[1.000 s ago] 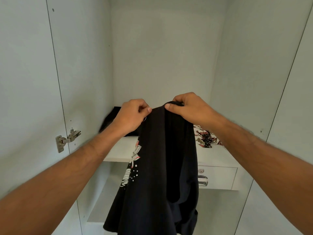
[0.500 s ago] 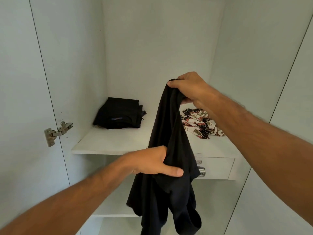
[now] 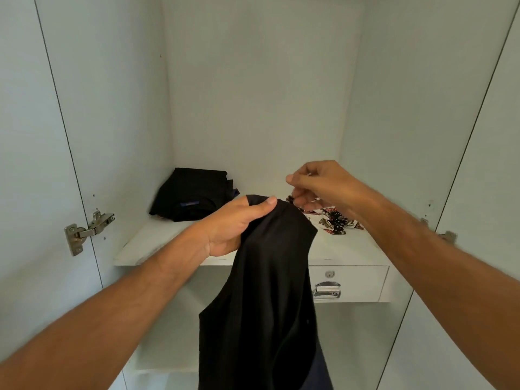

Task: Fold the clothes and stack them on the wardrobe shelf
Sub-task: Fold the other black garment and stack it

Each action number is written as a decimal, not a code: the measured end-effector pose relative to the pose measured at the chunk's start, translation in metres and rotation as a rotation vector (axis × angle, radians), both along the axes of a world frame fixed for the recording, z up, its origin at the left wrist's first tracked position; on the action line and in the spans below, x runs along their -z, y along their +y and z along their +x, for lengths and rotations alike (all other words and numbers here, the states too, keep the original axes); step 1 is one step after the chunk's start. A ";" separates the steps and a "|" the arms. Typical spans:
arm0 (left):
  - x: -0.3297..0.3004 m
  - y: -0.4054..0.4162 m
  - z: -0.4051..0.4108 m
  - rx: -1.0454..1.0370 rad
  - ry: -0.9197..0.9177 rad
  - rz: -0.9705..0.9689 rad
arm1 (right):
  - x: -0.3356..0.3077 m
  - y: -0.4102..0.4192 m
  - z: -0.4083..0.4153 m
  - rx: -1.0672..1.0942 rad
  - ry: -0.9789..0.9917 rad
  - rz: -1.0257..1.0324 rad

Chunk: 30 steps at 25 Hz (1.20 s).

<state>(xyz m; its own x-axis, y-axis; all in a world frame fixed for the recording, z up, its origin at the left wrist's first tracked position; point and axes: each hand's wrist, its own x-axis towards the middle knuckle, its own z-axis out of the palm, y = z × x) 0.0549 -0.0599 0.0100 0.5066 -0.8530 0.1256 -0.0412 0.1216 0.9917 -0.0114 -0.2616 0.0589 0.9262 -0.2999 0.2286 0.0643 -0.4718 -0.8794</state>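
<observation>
Head view, sole view. Item 1: black garment (image 3: 267,291), unfolded, hanging in front of the wardrobe shelf (image 3: 157,249), its top bunched at shelf height and its length falling past the shelf edge to the bottom of the frame. Item 2: left hand (image 3: 239,223), closed on the top of the black garment, thumb pressed over the fabric, carrying the whole weight. Item 3: right hand (image 3: 318,184), just above and to the right of the garment's top, fingers curled loosely together and clear of the cloth; whether it pinches anything small cannot be told. Item 4: folded dark stack (image 3: 194,195), lying on the far left of the shelf against the back wall, flat and squared. Item 5: patterned cloth (image 3: 334,220), white with red and black print, lying loose and crumpled on the right of the shelf, partly hidden behind the right hand. Item 6: drawer (image 3: 349,282) with lock and metal handle, under the shelf at right. Item 7: door hinge (image 3: 87,232), left panel. Status, by judgement: one stack appears done; the black garment is held but not yet folded; the patterned cloth seems still to need folding and stacking.
</observation>
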 end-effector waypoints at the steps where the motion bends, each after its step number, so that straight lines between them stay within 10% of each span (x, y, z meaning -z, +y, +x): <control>1: -0.001 0.001 0.002 -0.002 0.010 0.016 | 0.007 -0.003 -0.007 0.006 0.036 -0.009; 8: -0.009 0.004 0.006 0.036 -0.018 0.077 | 0.070 0.008 -0.043 -0.051 0.220 0.268; 15: -0.008 0.013 0.019 -0.123 -0.039 0.053 | 0.071 0.010 -0.036 -0.129 -0.054 0.873; 25: -0.016 0.019 0.040 -0.476 -0.044 -0.037 | 0.042 0.001 -0.029 0.127 -0.149 0.585; 30: -0.022 0.014 0.035 -0.477 -0.758 0.109 | 0.031 -0.007 -0.038 0.055 -0.154 0.365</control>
